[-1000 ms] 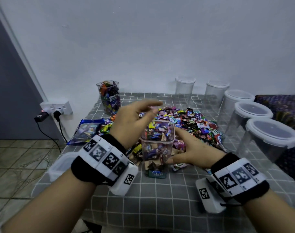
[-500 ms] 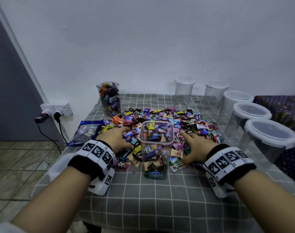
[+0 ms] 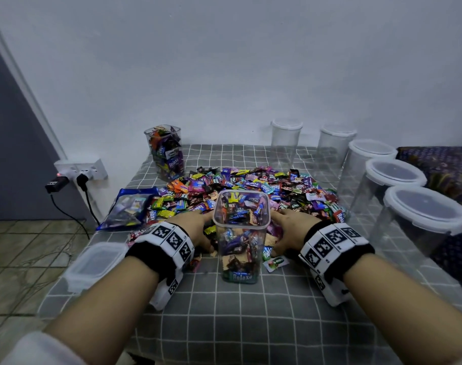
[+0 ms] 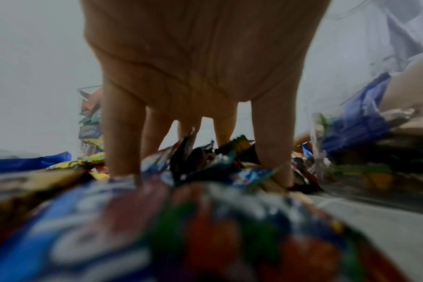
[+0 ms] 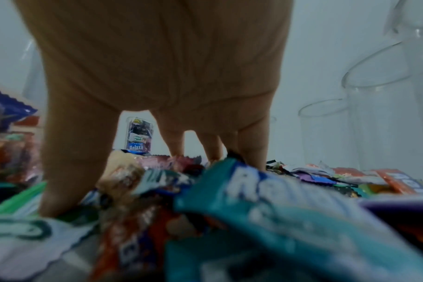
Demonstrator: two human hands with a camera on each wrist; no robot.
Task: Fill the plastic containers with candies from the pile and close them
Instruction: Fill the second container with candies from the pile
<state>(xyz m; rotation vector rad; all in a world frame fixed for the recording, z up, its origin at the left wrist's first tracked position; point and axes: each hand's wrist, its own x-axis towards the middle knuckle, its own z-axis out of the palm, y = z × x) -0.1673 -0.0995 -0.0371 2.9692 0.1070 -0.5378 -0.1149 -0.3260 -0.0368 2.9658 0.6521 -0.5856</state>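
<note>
A clear square container point(image 3: 241, 233), lidless and nearly full of wrapped candies, stands at the near edge of the candy pile point(image 3: 251, 185). My left hand point(image 3: 195, 227) lies on the pile just left of it, and my right hand point(image 3: 290, 227) just right of it. Both hands have spread, fairly straight fingers whose tips dig into the candies point(image 4: 205, 219) point(image 5: 254, 209). The wrist views show no wrapper held clear of the pile. The container's square lid point(image 3: 95, 264) lies at the table's left front edge.
A filled, lidless container point(image 3: 166, 151) stands at the back left. Several empty round containers with lids point(image 3: 424, 222) line the right side and back. A blue candy bag point(image 3: 129, 206) lies left of the pile. Wall socket with plugs point(image 3: 79, 172) is beyond the table's left edge.
My left hand came down from above the container's mouth onto the pile. My right hand moved from the container's side into the candies. Both now rest lower and closer to the container.
</note>
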